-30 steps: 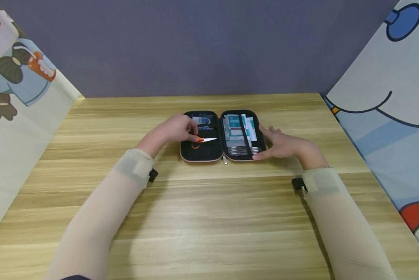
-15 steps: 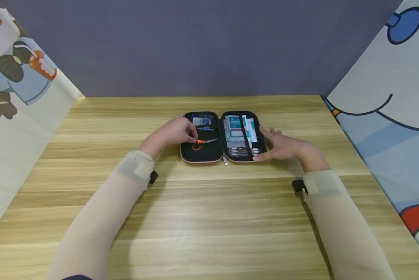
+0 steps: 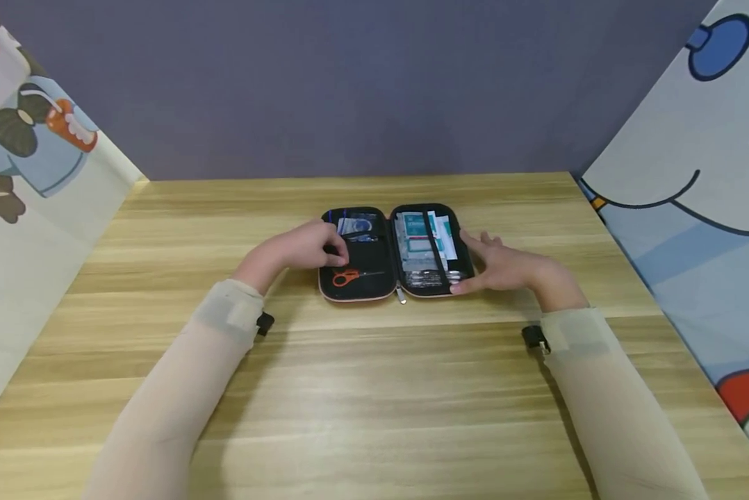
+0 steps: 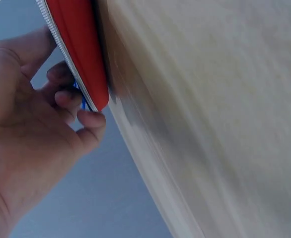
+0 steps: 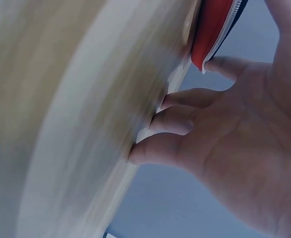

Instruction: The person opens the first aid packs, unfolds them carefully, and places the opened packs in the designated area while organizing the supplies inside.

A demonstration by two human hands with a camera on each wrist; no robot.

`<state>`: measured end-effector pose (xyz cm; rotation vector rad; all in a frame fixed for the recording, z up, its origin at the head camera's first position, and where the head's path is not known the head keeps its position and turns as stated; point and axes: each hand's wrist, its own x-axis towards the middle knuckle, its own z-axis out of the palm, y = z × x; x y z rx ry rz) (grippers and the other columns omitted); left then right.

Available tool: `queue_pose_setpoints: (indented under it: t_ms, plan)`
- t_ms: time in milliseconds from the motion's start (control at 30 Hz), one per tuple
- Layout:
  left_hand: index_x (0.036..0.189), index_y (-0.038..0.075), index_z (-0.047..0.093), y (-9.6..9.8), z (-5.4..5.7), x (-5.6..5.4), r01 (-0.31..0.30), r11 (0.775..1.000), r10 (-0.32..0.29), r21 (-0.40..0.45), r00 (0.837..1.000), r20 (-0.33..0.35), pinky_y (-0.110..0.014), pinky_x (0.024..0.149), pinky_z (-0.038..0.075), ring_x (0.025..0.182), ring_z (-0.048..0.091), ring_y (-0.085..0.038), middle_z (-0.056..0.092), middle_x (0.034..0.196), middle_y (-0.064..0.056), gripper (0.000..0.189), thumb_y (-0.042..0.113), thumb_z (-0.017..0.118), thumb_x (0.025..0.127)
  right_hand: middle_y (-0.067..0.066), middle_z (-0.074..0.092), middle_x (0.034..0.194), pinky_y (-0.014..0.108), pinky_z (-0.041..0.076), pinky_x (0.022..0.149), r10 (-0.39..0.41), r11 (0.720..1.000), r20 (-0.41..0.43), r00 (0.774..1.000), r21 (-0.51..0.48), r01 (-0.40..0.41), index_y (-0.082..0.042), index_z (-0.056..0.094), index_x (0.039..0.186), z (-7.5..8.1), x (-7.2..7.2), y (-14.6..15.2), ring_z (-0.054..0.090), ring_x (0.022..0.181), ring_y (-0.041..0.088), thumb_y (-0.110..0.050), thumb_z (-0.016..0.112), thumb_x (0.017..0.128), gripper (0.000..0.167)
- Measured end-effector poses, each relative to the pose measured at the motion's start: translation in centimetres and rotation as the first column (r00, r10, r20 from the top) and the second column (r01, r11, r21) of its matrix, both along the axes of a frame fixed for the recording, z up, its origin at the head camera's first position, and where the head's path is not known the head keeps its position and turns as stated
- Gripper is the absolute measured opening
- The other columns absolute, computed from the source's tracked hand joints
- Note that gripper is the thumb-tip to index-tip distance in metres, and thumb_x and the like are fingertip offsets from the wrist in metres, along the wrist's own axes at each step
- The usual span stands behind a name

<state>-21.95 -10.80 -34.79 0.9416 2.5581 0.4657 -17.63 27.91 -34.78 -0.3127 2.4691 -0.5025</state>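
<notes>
A small zip case (image 3: 368, 295), black inside with a red outer shell, lies unfolded on the table. In its left half rest scissors (image 3: 347, 278) with orange handles, the blades pointing right. My left hand (image 3: 308, 244) is over that half's left edge, its fingers loosely bent just above the scissors and nothing visible between them. The left wrist view shows these fingertips around the red shell's (image 4: 83, 44) zipped rim. My right hand (image 3: 506, 265) spreads its fingers along the case's right edge, thumb at the near corner. In the right wrist view, several fingertips (image 5: 138, 154) rest on the tabletop.
Under a black elastic strap (image 3: 435, 243) in the right half sit green-and-white packets (image 3: 417, 226) and clear-wrapped items (image 3: 426, 278). A mesh pocket (image 3: 362, 226) in the left half holds a packet. Behind the wooden table (image 3: 362, 389) rises a grey-blue wall (image 3: 362, 90).
My left hand has let go of the orange-handled scissors, which now lie lower in the case's left half. It has drawn slightly left; the right hand stays at the case's edge.
</notes>
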Motion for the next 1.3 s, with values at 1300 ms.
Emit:
queue_pose_setpoints:
  t_ms: [1300]
  plan:
    - [0.113, 0.01, 0.08, 2.4, 1.1, 0.5, -0.176, 0.977, 0.165, -0.12, 0.982, -0.095, -0.043, 0.091, 0.059, 0.09, 0.069, -0.022, 0.077, 0.096, -0.005, 0.025, 0.029, 0.079, 0.098, 0.033, -0.018, 0.173, 0.083, 0.005, 0.123, -0.011, 1.0, 0.023, 1.0, -0.014, 0.011, -0.024, -0.013, 0.171, -0.1, -0.1, 0.1, -0.015, 0.159, 0.061, -0.077, 0.078, 0.079, 0.14]
